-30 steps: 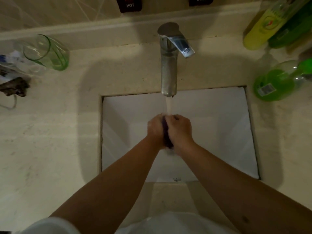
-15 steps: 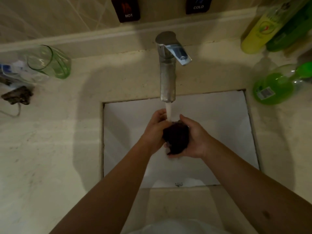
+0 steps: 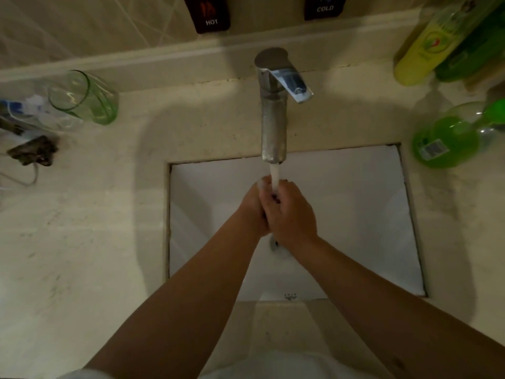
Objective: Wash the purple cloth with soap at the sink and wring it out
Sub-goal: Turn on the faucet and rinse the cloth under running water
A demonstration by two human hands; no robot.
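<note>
White sink (image 3: 355, 214) mid-basin, left hand (image 3: 252, 209) and right hand (image 3: 291, 214) clasped — purple cloth (image 3: 275, 198) squeezed between, walls clear

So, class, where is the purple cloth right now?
It is squeezed between the left hand and right hand, mid-frame over the sink, under the tap; only dark slivers of cloth show.

This is a bathroom or washroom, at a washbasin. A white rectangular basin (image 3: 355, 214) is set into a pale stone-look counter (image 3: 82, 242) under a chrome mixer tap (image 3: 273, 124) with water running, and the tiled wall (image 3: 82, 28) behind carries dark labels reading HOT (image 3: 208, 15) and COLD (image 3: 324, 7). A green glass tumbler (image 3: 84, 98) stands on the counter at the left, and green and yellow plastic bottles (image 3: 448, 140) of liquid at the right.
</note>
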